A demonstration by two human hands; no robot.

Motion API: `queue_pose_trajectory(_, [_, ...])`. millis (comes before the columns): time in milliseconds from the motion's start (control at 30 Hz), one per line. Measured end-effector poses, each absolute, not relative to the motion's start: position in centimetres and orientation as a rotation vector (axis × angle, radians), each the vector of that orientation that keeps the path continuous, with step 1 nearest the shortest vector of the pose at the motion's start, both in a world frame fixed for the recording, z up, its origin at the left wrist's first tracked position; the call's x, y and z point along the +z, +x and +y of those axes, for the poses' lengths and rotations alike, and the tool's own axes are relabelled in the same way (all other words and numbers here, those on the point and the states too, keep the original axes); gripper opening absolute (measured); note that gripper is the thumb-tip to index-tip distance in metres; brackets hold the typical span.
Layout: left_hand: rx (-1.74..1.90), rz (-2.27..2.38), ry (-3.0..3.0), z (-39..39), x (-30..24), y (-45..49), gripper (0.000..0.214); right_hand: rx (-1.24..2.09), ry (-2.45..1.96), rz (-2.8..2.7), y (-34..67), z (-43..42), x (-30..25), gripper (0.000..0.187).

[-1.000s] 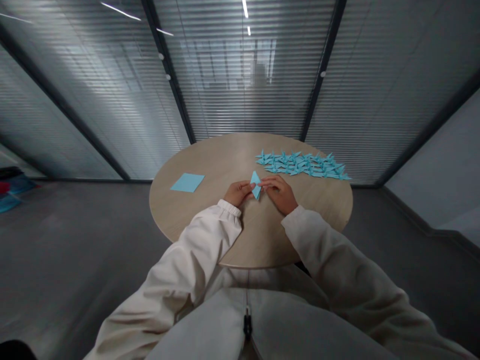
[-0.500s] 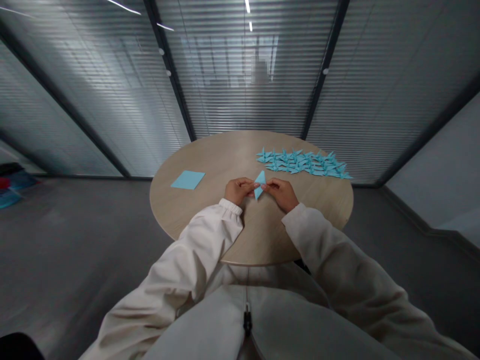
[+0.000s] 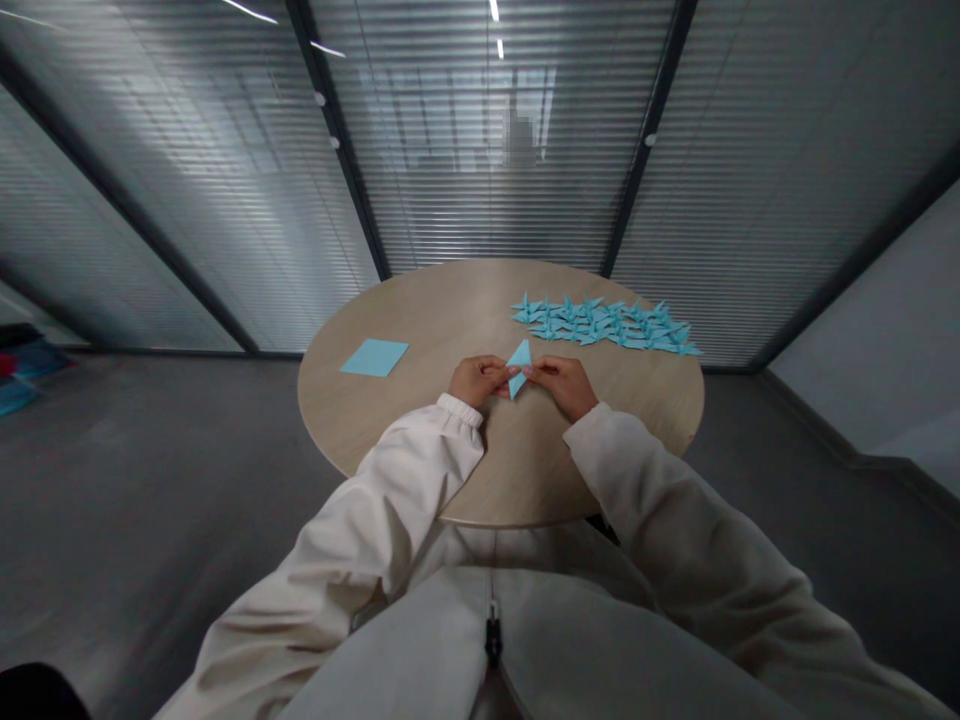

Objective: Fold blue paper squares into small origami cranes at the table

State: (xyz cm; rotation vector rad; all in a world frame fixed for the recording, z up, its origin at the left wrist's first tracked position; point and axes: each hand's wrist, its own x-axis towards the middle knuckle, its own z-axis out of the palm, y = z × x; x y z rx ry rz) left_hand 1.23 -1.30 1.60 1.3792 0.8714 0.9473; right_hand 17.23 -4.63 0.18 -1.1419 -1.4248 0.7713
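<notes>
Between my hands is a small folded piece of light-blue origami paper [image 3: 519,354], narrow and diamond-like, with points at its far and near ends. My left hand [image 3: 478,380] pinches its left edge between thumb and fingers. From the other side my right hand [image 3: 564,384] grips the right edge with its fingertips. The fingers cover the middle of the paper, so the folds there are hidden. Beyond my right hand, several folded blue paper cranes [image 3: 600,322] lie close together in rows. A flat stack or sheet of blue paper [image 3: 375,357] rests left of my left hand.
All of this is on a round wooden table [image 3: 442,300], whose near edge is close to my body. Behind it stands a glass wall with blinds [image 3: 480,215]. Dark objects with blue and red parts [image 3: 26,365] sit on the floor at far left.
Both hands keep their pinch on the folded paper, almost unmoved. The whole view has shifted very slightly.
</notes>
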Motion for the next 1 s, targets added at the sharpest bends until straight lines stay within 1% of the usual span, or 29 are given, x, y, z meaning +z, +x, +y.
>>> queue_pose_trajectory(167, [0.978,0.895,1.395,-1.3,1.7,1.2,0.038,0.747,-1.119,-1.413,17.1,-4.6,0.2,0.028])
queue_pose_trajectory(300, [0.894,0.872,1.454,-1.6,1.6,1.4,0.038,0.83,-1.079,-1.426,17.0,-4.7,0.4,0.026])
queue_pose_trajectory(400, [0.851,0.853,1.458,-1.7,1.5,1.6,0.038,0.797,-1.118,-1.392,17.1,-4.9,0.6,0.024])
queue_pose_trajectory(600, [0.726,0.822,1.52,-2.1,1.7,1.7,0.037,0.735,-1.17,-1.369,17.2,-4.9,0.5,0.032])
queue_pose_trajectory(700, [0.686,0.779,1.524,-2.4,1.8,1.7,0.038,0.716,-1.16,-1.357,17.3,-4.8,0.3,0.032])
queue_pose_trajectory(1000, [0.697,0.749,1.509,-2.5,1.8,1.9,0.033,0.744,-1.189,-1.372,17.3,-4.7,0.1,0.035])
